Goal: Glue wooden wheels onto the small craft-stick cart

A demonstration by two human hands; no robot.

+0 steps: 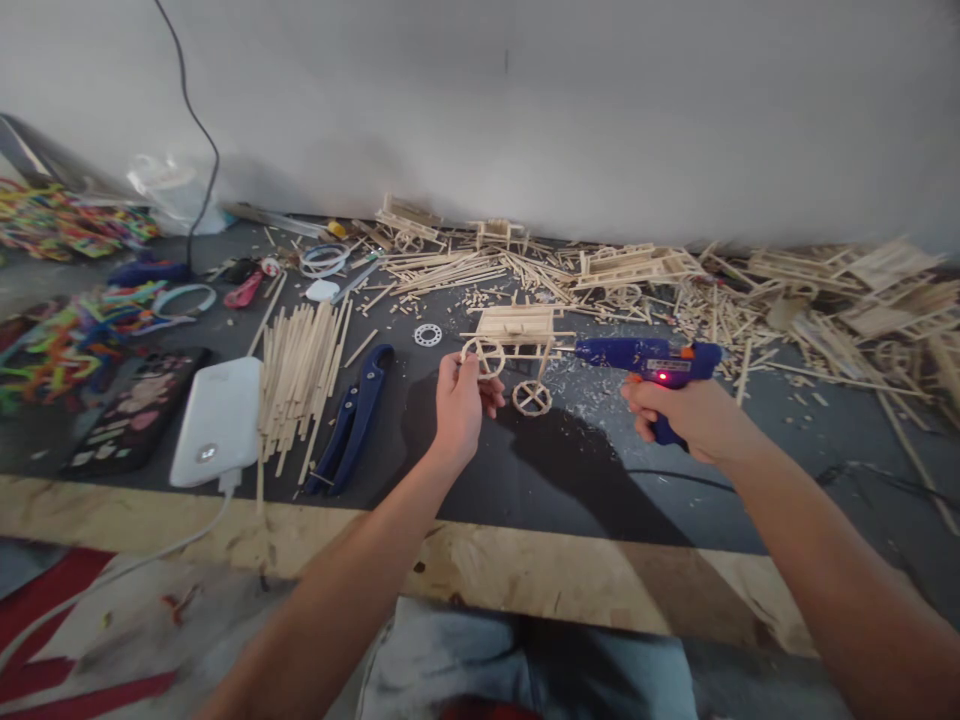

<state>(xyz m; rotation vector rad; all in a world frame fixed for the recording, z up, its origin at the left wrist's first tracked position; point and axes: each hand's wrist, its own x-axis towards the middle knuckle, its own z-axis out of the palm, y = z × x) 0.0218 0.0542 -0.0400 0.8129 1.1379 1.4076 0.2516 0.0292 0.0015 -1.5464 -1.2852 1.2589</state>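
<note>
My left hand (459, 400) is closed on a small wooden stick cart (517, 330), pinching it at its left wheel and holding it above the dark work surface (570, 470). A second wheel (532, 398) hangs below the cart body. My right hand (679, 415) grips a blue hot glue gun (649, 362) with a red light lit. The gun's nozzle points left at the cart's right side, close to or touching it.
A bundle of wooden sticks (300, 375), blue cutters (352, 420), a white power bank (216, 420) with a cable and a phone (139, 405) lie left. Loose sticks and finished stick models (637, 265) pile along the wall. Coloured pipe cleaners (52, 340) lie far left.
</note>
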